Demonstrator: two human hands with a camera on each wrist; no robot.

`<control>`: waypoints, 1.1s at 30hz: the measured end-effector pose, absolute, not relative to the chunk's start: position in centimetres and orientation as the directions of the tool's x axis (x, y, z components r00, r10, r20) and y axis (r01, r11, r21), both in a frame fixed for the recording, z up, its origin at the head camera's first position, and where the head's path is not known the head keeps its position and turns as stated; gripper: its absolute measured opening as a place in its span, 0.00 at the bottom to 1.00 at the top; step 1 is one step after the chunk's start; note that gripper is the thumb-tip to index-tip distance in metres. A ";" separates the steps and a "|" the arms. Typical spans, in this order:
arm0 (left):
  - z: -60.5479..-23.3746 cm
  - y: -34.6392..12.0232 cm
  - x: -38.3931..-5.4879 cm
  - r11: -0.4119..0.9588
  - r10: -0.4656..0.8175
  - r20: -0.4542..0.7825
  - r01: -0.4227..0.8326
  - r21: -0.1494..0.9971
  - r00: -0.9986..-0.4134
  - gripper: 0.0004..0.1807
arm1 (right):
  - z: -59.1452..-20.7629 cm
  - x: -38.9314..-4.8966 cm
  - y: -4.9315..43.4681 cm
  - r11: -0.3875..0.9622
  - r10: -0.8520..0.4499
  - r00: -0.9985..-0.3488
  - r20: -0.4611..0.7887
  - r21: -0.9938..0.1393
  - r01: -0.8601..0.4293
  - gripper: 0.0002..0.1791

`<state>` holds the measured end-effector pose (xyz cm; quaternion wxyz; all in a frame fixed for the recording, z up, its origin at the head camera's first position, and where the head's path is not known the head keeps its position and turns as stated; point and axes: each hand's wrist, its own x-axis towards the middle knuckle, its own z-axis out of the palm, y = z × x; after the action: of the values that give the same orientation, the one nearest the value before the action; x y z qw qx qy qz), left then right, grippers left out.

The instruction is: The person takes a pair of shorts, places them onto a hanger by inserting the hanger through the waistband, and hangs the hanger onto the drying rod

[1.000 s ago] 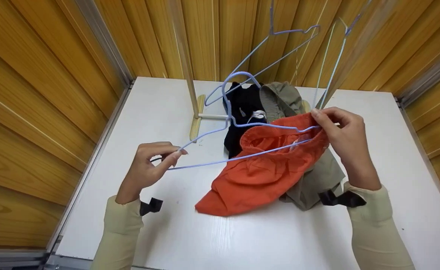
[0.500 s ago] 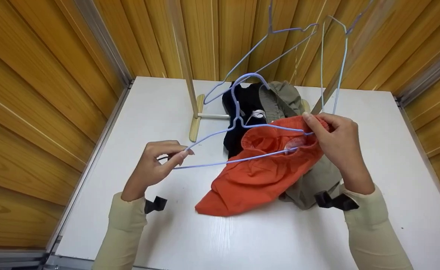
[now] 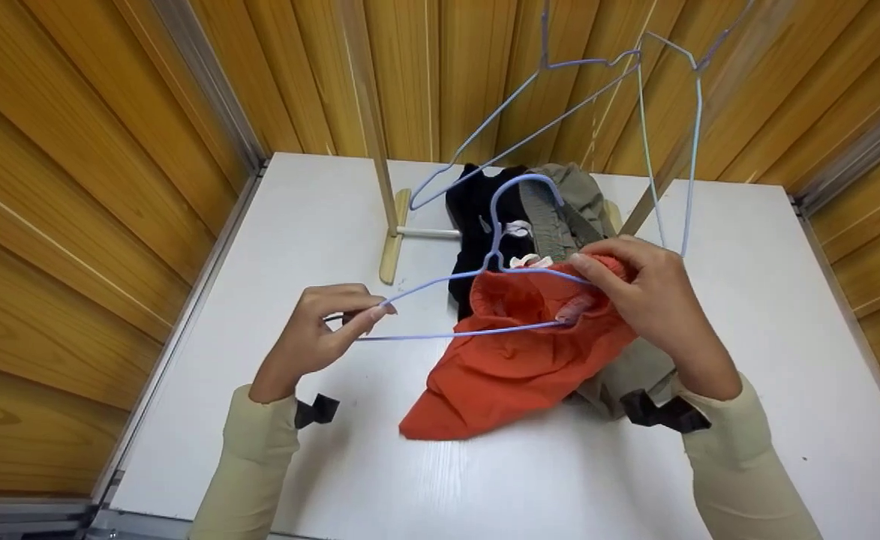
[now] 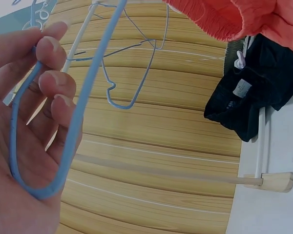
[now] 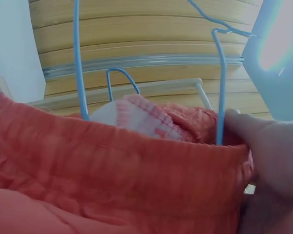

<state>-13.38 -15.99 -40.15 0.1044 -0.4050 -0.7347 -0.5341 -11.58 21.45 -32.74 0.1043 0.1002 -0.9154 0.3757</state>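
Observation:
In the head view, my left hand (image 3: 316, 334) pinches the left end of a blue wire hanger (image 3: 470, 332) between thumb and fingers. The hanger's rounded end (image 4: 90, 73) crosses the palm in the left wrist view. My right hand (image 3: 646, 304) grips the elastic waistband of red-orange shorts (image 3: 511, 375) at the right side. The hanger's right end runs inside the waistband and is hidden by cloth and fingers. In the right wrist view, both hanger wires drop behind the near waistband (image 5: 117, 156), with a white patch of lining showing. The hook points up and right.
Black shorts (image 3: 477, 195) with a white drawstring and grey-green shorts (image 3: 578, 191) lie behind on the white table (image 3: 207, 375). A wooden rack (image 3: 376, 135) stands at the back. More blue hangers (image 3: 477, 135) hang from above. Wood-panelled walls (image 3: 72, 225) enclose the table.
My right hand has moved left and down with the waistband, bunching it along the hanger. My left hand has shifted slightly right, and the hanger's hook has moved right and lower.

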 end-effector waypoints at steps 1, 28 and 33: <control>-40.2 -16.1 -13.4 0.107 0.476 0.587 0.706 0.700 -0.654 0.11 | -32.6 -11.5 21.6 0.694 -0.133 -0.959 0.251 -0.667 -0.271 0.12; -40.3 -17.1 -13.6 0.089 0.495 0.588 0.710 0.698 -0.640 0.11 | -32.6 -11.3 23.8 0.535 -0.521 -0.816 0.250 -0.649 -0.541 0.12; -40.2 -16.8 -13.7 0.075 0.514 0.588 0.716 0.695 -0.625 0.10 | -32.7 -11.3 23.2 0.495 -0.543 -0.801 0.253 -0.674 -0.548 0.10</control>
<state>-13.66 -16.77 -40.17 0.0948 -0.4227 -0.7269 -0.5329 -11.29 23.19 -32.69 0.0032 0.3156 -0.8644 0.3913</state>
